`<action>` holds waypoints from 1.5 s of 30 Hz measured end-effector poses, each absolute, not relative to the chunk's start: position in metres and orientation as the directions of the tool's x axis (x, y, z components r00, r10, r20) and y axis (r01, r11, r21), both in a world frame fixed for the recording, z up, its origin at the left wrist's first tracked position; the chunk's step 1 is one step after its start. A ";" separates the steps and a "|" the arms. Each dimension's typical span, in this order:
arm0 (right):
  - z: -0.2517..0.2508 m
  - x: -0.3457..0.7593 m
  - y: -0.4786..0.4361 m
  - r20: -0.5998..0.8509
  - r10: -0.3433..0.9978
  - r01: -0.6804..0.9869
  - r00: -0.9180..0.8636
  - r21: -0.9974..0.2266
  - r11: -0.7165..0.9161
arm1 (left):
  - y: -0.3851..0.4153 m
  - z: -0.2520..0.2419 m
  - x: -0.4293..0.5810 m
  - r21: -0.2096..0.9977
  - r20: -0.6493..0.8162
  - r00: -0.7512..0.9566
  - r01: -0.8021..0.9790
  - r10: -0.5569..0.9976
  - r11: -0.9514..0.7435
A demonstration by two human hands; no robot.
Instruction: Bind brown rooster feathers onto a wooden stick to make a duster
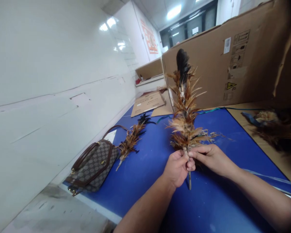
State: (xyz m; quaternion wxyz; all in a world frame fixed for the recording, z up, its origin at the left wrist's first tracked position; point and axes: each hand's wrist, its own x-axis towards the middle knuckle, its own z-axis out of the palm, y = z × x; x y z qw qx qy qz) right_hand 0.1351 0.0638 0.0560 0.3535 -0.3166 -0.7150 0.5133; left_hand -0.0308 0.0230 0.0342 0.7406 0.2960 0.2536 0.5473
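A feather duster [184,110] with brown and tan feathers and a black tip stands nearly upright before me. My left hand [178,168] is closed round its thin stick, just below the lowest feathers. The bare end of the stick shows beneath that hand. My right hand [213,158] pinches at the base of the feathers, its fingertips touching the stick beside my left thumb. Whether a loose feather or thread is also between those fingertips, I cannot tell. A second, smaller feather duster [132,139] lies on the blue table mat [145,181] to the left.
A patterned handbag [94,166] sits at the table's left edge by the white wall. Flat cardboard pieces [147,103] lie at the back. A large cardboard box [213,68] stands behind the duster. Loose feathers [276,129] are piled at the right; a clear strip [269,176] lies nearer.
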 end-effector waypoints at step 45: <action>0.068 0.141 0.049 0.156 0.814 -0.029 -0.559 -0.985 0.169 | 0.011 0.037 -0.016 0.787 0.061 0.078 -0.617 0.995 0.000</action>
